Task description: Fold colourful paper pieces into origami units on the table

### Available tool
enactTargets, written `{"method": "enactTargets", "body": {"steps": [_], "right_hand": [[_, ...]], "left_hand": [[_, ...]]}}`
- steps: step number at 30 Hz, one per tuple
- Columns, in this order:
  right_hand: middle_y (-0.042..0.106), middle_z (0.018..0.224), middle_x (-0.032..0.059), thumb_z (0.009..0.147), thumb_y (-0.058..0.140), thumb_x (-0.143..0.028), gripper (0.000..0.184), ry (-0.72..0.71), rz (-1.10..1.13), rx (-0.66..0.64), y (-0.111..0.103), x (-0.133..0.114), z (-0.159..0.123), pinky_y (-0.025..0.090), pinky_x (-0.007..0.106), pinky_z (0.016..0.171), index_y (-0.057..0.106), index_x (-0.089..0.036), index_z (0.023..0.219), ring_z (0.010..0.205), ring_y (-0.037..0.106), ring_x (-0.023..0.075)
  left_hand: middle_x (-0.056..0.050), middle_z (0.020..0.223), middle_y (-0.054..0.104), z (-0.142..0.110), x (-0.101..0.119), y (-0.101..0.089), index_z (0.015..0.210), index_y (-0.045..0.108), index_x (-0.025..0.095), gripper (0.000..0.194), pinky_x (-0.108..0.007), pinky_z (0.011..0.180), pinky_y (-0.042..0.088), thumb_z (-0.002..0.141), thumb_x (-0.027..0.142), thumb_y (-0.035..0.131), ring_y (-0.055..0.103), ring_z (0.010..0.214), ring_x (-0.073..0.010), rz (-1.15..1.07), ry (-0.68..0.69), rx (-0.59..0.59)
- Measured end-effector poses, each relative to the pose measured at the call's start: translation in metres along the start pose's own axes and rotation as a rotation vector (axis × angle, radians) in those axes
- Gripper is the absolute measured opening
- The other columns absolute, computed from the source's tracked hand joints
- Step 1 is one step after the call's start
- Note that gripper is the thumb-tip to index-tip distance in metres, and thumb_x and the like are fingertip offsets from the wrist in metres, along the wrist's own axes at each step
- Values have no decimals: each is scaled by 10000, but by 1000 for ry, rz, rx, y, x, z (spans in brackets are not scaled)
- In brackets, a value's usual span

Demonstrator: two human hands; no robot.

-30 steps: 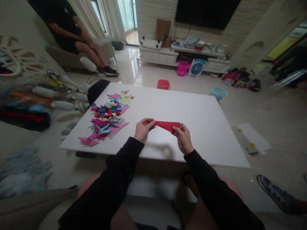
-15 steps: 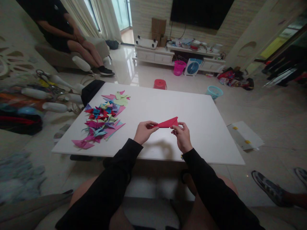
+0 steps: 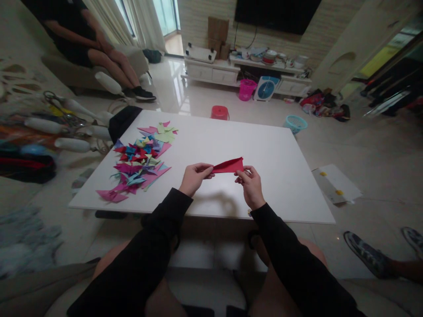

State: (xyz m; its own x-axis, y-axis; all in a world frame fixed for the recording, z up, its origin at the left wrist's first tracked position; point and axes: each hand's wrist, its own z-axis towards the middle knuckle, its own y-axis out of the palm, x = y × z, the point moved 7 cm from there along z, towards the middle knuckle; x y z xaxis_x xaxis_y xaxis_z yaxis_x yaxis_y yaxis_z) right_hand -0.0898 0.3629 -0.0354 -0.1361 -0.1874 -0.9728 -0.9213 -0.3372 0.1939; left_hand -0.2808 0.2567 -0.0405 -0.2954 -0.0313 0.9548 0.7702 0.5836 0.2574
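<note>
Head view: white table [image 3: 274,154] stands in front of the person, whose two arms reach over it in black sleeves [image 3: 132,257].
Left hand [image 3: 194,178]: its thumb and fingers are pressed together and pinch the narrow end of the red folded paper [image 3: 229,166].
Right hand [image 3: 253,185]: its thumb and fingertips are narrow and hold the lower corner at the wide end of the same paper.
Red folded paper: it is between the two hands, raised over the table, and its upper edge slopes up toward the right.
Paper pile [image 3: 132,169]: many folded pieces, pink, red, blue and green, lie on the left part of the table, well apart from the hands.
Small item [image 3: 249,213]: it lies at the near edge beside the right cuff, too small to tell what it is.
Beyond the table: a red bucket [image 3: 220,113] is behind the far edge, and a blue basket [image 3: 296,123] is near the far right corner.
Seated person [image 3: 72,37]: sits at the upper left, on a sofa [image 3: 139,59].
</note>
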Motion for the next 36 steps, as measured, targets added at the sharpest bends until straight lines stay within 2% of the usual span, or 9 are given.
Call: {"method": "enactTargets", "body": {"steps": [5, 8, 11, 16, 21, 29, 31, 33, 36], "right_hand": [[712, 831, 7, 796, 723, -424, 263, -17, -169, -88, 3, 3, 4, 434, 288, 651, 613, -214, 909, 688, 634, 152], [720, 969, 59, 894, 618, -437, 241, -128, -496, -240, 15, 13, 5, 484, 350, 824, 678, -204, 905, 892, 650, 202], [693, 1183, 119, 932, 596, -362, 235, -258, -909, -414, 32, 39, 0, 430, 430, 1041, 735, -189, 1007, 1164, 579, 256], [471, 1572, 136, 988, 549, -415, 404, -160, -1295, -594, 47, 97, -8, 387, 554, 1091, 664, -229, 1328, 1454, 337, 330], [401, 1638, 104, 1001, 494, -421, 430, -121, -1367, -657, 55, 119, -10, 339, 600, 1107, 609, -256, 1381, 1508, 264, 341], [559, 1493, 159, 991, 512, -389, 381, -126, -1319, -663, 65, 102, -13, 395, 503, 1061, 685, -187, 1263, 1359, 480, 317], [669, 1347, 154, 970, 539, -358, 324, -118, -1233, -770, 71, 92, -21, 444, 413, 993, 753, -169, 1123, 1186, 604, 277], [771, 1068, 109, 942, 568, -345, 288, -25, -1107, -980, 76, 86, -38, 477, 324, 856, 791, -163, 963, 926, 667, 214], [713, 681, 10, 903, 588, -329, 281, 178, -954, -1258, 76, 81, -67, 418, 253, 627, 778, -163, 781, 594, 569, 127]], "left_hand": [[-76, 754, 740, 4, 3, -13, 898, 752, 98, 423, -237, 497, 541, 665, 412, 912, 681, 505, -149, -19, 15, 160], [-58, 730, 726, 5, 7, -19, 916, 729, 101, 362, -222, 528, 552, 719, 362, 884, 712, 547, -157, -65, 30, 228], [-63, 744, 732, 6, 10, -21, 908, 708, 100, 307, -234, 600, 584, 748, 308, 868, 745, 625, -172, -126, 37, 238], [-66, 803, 746, 7, 11, -21, 885, 696, 107, 293, -264, 665, 605, 741, 291, 873, 743, 644, -157, -152, 40, 237], [-63, 797, 743, 8, 10, -22, 888, 695, 108, 284, -254, 662, 599, 741, 278, 869, 739, 641, -149, -163, 21, 229], [-52, 792, 741, 5, 16, -26, 890, 691, 120, 289, -243, 645, 585, 744, 294, 870, 740, 647, -150, -141, 13, 217], [-50, 792, 738, 5, 18, -27, 891, 691, 120, 294, -244, 649, 585, 743, 297, 872, 739, 647, -148, -140, 18, 221], [-50, 792, 735, 6, 19, -27, 886, 691, 119, 293, -247, 657, 589, 742, 297, 873, 742, 654, -150, -138, 26, 225], [-54, 798, 738, 6, 20, -28, 872, 696, 117, 276, -248, 676, 596, 742, 289, 868, 747, 674, -154, -137, 40, 229]]}}
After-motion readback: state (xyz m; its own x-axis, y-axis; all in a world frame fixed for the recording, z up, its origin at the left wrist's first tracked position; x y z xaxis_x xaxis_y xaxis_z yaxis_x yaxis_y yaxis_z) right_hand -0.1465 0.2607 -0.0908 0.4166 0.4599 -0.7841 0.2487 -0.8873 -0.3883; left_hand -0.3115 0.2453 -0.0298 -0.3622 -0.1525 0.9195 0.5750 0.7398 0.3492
